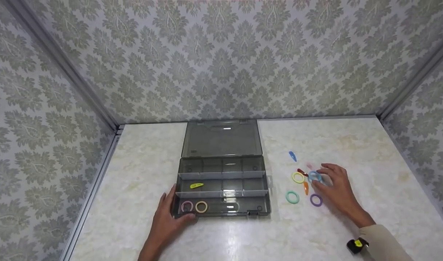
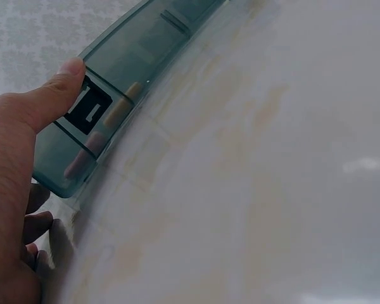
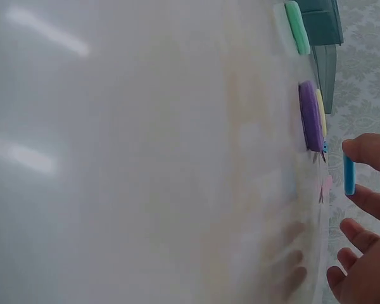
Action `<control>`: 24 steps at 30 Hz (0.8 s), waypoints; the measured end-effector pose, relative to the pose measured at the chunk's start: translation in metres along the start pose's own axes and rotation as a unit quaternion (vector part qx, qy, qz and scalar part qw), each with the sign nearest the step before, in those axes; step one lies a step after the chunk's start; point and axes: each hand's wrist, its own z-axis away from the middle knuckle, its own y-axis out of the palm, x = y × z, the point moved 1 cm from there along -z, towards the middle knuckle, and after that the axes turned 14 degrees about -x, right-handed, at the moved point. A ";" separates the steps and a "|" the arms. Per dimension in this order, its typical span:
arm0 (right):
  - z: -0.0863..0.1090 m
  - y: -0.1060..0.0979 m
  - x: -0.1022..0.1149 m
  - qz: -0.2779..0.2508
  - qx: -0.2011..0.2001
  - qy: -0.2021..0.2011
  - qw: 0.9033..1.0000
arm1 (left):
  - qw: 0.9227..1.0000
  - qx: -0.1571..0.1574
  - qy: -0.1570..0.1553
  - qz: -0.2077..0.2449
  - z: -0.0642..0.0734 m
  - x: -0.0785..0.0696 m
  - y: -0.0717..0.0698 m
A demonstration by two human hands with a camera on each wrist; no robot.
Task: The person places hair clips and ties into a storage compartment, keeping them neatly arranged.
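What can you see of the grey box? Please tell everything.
The grey box is transparent and looks plastic. It lies on the table, its lid open on the far side. Dividers make three rows: a yellow clip in the middle one, a pink ring and a beige ring in the front one. The left hand grips the box's near left corner.

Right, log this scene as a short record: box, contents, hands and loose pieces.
Box: grey, see-through, lid open
Middle row: yellow clip
Front row: pink ring, beige ring
Left hand: holds the box's front left corner
Right hand: pinches light blue ring, raised off the table
Loose rings, right of box: yellow ring, green ring, purple ring
Loose clips, same side: blue clip, dark red clip, orange clip
Unclear: pale pink piece near them
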 end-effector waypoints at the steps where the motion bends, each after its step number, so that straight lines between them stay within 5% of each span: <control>1: 0.000 0.000 0.002 -0.002 0.000 -0.002 1.000 | 1.000 0.001 0.001 0.000 0.000 0.000 0.000; 6: -0.001 0.006 0.016 -0.021 -0.012 -0.042 0.999 | 1.000 0.002 0.002 -0.001 0.001 0.000 0.000; 14: -0.004 0.022 0.037 -0.054 -0.033 -0.172 0.983 | 1.000 0.002 0.013 -0.006 0.002 0.002 -0.001; 24: -0.002 0.035 0.074 -0.056 -0.002 -0.222 0.973 | 1.000 0.002 0.018 -0.003 0.001 0.002 0.000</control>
